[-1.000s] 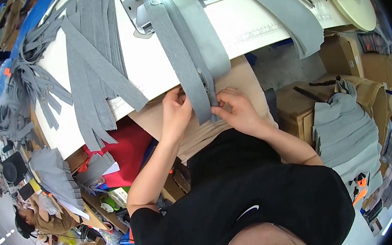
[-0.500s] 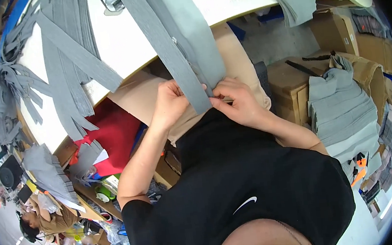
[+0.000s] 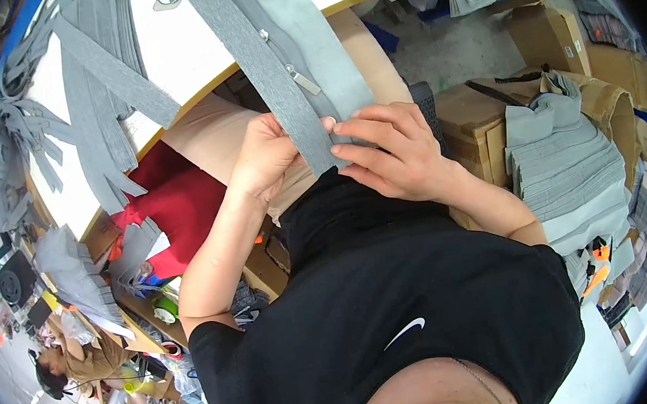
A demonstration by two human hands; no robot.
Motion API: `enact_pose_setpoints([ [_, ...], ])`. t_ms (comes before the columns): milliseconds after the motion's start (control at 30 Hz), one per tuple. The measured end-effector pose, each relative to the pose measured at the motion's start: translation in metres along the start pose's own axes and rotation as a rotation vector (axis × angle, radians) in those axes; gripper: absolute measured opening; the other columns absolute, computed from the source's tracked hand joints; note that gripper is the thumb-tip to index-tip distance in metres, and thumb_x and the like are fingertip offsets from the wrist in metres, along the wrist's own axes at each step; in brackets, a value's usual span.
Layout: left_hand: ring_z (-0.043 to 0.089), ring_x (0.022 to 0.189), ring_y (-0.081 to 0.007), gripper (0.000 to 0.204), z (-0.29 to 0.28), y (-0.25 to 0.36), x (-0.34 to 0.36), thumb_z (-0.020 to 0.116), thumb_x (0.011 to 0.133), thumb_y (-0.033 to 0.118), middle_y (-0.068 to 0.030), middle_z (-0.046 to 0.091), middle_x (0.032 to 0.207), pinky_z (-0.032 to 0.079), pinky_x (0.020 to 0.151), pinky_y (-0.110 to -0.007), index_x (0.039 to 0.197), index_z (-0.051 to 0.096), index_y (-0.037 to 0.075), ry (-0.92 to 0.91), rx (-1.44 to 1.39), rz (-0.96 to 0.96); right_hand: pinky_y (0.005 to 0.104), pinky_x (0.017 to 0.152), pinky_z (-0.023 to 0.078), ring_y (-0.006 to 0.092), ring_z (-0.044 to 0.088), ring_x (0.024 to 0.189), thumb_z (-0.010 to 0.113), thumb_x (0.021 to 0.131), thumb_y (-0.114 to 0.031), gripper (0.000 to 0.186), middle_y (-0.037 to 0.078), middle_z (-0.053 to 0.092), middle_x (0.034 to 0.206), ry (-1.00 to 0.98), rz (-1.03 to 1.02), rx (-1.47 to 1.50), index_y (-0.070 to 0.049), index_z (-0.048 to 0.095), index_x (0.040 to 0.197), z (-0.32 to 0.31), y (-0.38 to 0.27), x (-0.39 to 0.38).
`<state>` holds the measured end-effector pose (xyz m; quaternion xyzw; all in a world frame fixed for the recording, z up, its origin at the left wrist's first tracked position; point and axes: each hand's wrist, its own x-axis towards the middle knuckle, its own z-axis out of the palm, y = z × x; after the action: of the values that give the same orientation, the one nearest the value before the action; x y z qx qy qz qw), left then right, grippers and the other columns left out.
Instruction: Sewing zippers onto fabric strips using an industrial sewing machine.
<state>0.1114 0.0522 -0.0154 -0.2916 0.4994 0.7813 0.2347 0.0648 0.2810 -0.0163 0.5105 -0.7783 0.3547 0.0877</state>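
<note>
A long grey fabric strip (image 3: 266, 70) hangs over the table's front edge toward me, with a zipper running along its right side. Two zipper sliders show on it; the nearer has a pale pull tab (image 3: 305, 83). A lighter grey fabric panel (image 3: 323, 52) lies along the zipper's other side. My left hand (image 3: 264, 149) pinches the strip's left edge near its lower end. On the right edge, my right hand (image 3: 397, 147) grips the zipper and panel end between thumb and fingers. The fingertips of both hands nearly meet there, partly hidden by the cloth.
Cut grey strips (image 3: 95, 92) lie piled on the white table (image 3: 174, 52) at the left. Folded grey panels (image 3: 564, 169) are stacked by cardboard boxes (image 3: 474, 131) on the right. Red cloth (image 3: 174, 210) hangs below the table. A person (image 3: 80, 362) sits far left.
The strip and zipper have come nearer to me, uncovering the slider with the pull tab. My right hand's fingers have spread over the fabric end; my left hand has shifted slightly left.
</note>
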Motion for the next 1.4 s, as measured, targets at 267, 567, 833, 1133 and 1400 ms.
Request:
enact_pose_setpoints([
  [267,0.072,0.072,-0.0088,0.018,0.006,-0.002,-0.004,0.088,0.088,0.014,-0.0042,0.077,0.086,0.057,0.061,-0.022,0.096,0.075,0.004,0.046,-0.058,0.023,0.0346,0.082,0.045,0.0191,0.068,0.098,0.084,0.072,-0.010,0.032,-0.002,0.074,0.109,0.131,-0.122,-0.095,-0.013,0.078,0.104,0.006,0.005,0.003],
  [567,0.072,0.092,-0.0098,0.036,-0.007,0.008,0.003,0.078,0.098,0.028,-0.0052,0.075,0.106,0.061,0.083,-0.029,0.120,0.067,0.002,0.156,-0.084,0.434,0.0327,0.081,0.044,0.0151,0.070,0.092,0.082,0.075,-0.011,0.025,-0.003,0.076,0.102,0.169,-0.188,-0.068,-0.012,0.079,0.100,0.004,0.008,0.007],
  [833,0.065,0.095,-0.0081,0.037,-0.001,0.021,0.007,0.062,0.109,0.037,-0.0045,0.069,0.116,0.053,0.077,-0.023,0.121,0.068,0.002,0.321,-0.213,0.478,0.0332,0.079,0.042,0.0141,0.069,0.090,0.085,0.076,-0.010,0.025,-0.004,0.076,0.103,0.134,-0.173,-0.004,-0.012,0.079,0.100,0.012,0.007,0.004],
  [1133,0.059,0.099,-0.0105,0.029,-0.001,0.022,0.006,0.074,0.099,0.007,-0.0050,0.064,0.120,0.054,0.083,-0.026,0.127,0.070,0.001,0.272,0.106,0.794,0.0306,0.076,0.044,0.0140,0.069,0.085,0.082,0.077,-0.010,0.015,-0.002,0.075,0.096,0.160,-0.171,0.045,-0.009,0.078,0.092,0.015,0.008,0.011],
  [1400,0.058,0.134,-0.0315,0.030,-0.060,0.050,0.006,0.055,0.108,0.019,-0.0121,0.068,0.137,0.055,0.103,-0.045,0.131,0.067,0.002,-0.423,-0.841,0.753,0.0316,0.077,0.045,0.0143,0.069,0.086,0.082,0.076,-0.011,0.015,-0.001,0.074,0.096,0.181,-0.136,0.096,-0.009,0.078,0.091,0.015,0.007,0.014],
])
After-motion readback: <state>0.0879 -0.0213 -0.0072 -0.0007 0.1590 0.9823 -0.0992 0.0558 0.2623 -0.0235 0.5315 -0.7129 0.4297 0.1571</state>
